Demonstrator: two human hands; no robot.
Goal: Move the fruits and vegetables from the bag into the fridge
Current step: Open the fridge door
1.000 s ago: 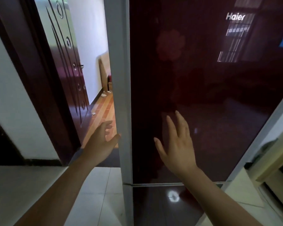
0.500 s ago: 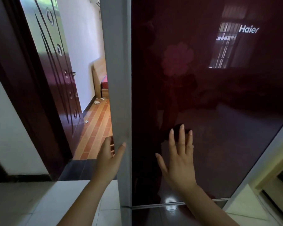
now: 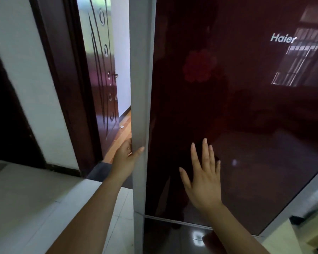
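- While the left hand wraps round the grey side edge of the fridge door, its thumb lies on the near face of that edge and its fingers curl behind it, out of sight.
- That grip is closed on the door's edge; nothing else is in the hand.
- The right hand is spread wide open, fingers apart and pointing up, in front of the lower part of the dark red glossy door panel.
- Whether its palm presses on the glass or hovers just off it cannot be told; it holds nothing.
- The door carries a silver "Haier" logo near its upper right, and a faint flower pattern shows in the middle of the panel.
- A barred window is mirrored in the gloss below the logo.
- A thin seam near the bottom of the view separates this upper door from a lower door, also dark red, which reflects a bright spot of light.
- The fridge fills the middle and right of the view, and its upper door looks shut or close to it.
- No bag, fruit or vegetable shows anywhere in this view.
- To the left of the fridge, a dark brown room door with carved rings stands open onto a passage with an orange-brown floor.
- Pale floor tiles lie under the left forearm.
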